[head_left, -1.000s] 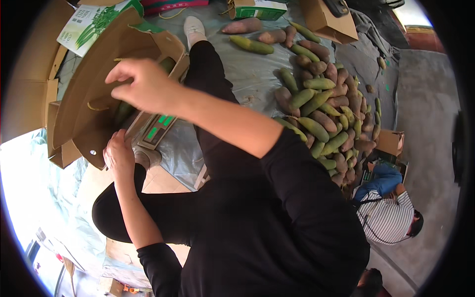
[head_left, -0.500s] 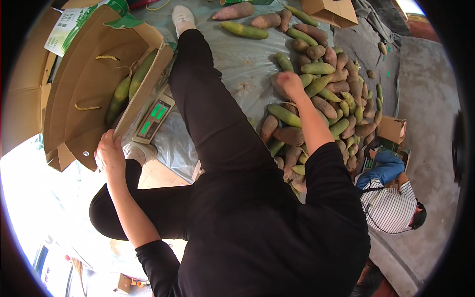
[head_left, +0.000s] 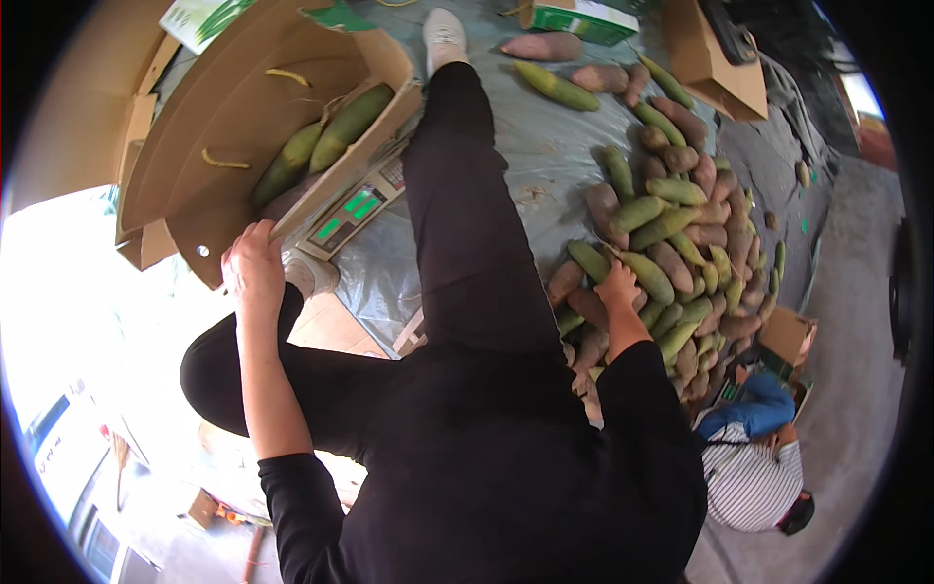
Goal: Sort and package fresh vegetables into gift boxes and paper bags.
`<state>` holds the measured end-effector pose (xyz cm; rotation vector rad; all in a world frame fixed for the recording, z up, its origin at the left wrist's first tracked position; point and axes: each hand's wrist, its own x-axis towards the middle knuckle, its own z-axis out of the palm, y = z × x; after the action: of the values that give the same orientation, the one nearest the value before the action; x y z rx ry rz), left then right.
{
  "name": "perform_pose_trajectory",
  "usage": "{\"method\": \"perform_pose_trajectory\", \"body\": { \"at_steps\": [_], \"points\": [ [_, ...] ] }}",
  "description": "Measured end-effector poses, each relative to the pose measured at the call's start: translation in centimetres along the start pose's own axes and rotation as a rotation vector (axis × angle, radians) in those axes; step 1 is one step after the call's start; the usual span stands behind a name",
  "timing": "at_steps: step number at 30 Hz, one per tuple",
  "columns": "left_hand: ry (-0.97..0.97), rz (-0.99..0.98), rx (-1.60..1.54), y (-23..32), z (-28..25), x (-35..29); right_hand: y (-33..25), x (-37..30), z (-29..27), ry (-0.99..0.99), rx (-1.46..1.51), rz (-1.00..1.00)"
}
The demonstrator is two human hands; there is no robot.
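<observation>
My left hand (head_left: 255, 268) is closed on the near corner of a large open cardboard box (head_left: 341, 187). Inside the box lie two big green radishes (head_left: 352, 127), with part of a reddish root showing beneath. To my right, my right hand (head_left: 619, 288) reaches down onto a heap of green radishes and reddish-brown root vegetables (head_left: 671, 269). Its fingers curl in between a green radish (head_left: 589, 261) and others beside it; the fingertips are hidden, so what they grip cannot be made out. A scale (head_left: 355, 209) with lit green displays sits against the box.
Plastic sheeting (head_left: 506, 161) covers the floor between my leg and the heap. Several loose roots, including a pink one (head_left: 542, 46), lie at the far side. A cardboard box (head_left: 715, 63) stands far right. Another person (head_left: 754, 467) in a striped top crouches at right.
My right hand has left the reddish-brown root at the heap's left edge and come nearer to me, down among the green radishes. My left hand keeps the box corner. The whole view has shifted.
</observation>
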<state>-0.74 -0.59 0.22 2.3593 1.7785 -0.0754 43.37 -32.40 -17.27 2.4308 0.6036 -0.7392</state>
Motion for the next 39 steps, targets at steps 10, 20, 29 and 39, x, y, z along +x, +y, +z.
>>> {"method": "perform_pose_trajectory", "body": {
  "at_steps": [10,20,29,39],
  "points": [
    [0.044,0.013,-0.047,0.2,-0.5,-0.1,-1.5,0.4,-1.4,0.087,-0.219,-0.161],
    [0.083,0.052,-0.045,0.0,-0.2,0.0,-5.1,-0.4,-10.1,0.353,0.319,-0.507],
    [0.071,0.052,-0.03,-0.4,0.0,-0.1,-16.0,-14.1,-30.0,0.777,0.6,-1.214],
    [0.046,0.08,0.015,-0.3,0.1,-0.4,-31.1,-22.7,-31.0,0.645,0.434,-1.656]
  ]
}}
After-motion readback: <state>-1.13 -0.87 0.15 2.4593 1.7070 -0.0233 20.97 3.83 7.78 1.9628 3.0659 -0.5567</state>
